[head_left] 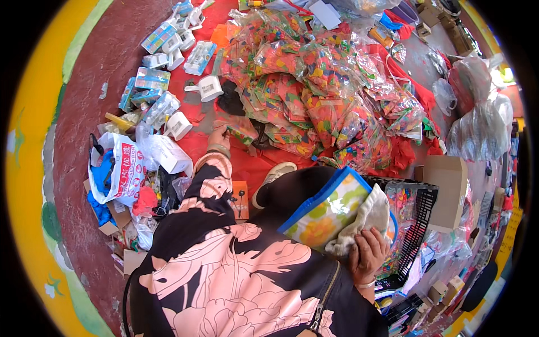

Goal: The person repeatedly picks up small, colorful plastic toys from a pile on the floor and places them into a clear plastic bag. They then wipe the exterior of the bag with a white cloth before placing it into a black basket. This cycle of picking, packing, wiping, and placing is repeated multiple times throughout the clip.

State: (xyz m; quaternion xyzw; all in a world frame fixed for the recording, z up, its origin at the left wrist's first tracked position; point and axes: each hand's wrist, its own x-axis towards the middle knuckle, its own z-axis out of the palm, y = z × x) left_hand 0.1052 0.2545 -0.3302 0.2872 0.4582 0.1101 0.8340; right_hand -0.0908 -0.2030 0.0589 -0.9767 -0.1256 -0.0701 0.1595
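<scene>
Red cloth [224, 151] covers the middle of the floor, and across the upper centre sprawls a big heap of clear packets [331, 95] stuffed with colourful pieces — most of it not yet gathered, by the look of things. Lower right, the blue-rimmed floral bag [331, 208] sits on the lap, a pale cloth [365, 222] draped at its mouth; what's inside can't be seen. Behind it a black crate [418, 219] holds more bright packets. White mugs [209, 87] dot the upper left. The right hand [368, 253] curls its fingers closed on the bag's edge; the left hand [219, 136], centre frame, presses down on one packet [242, 130], its fingers too small to read.
</scene>
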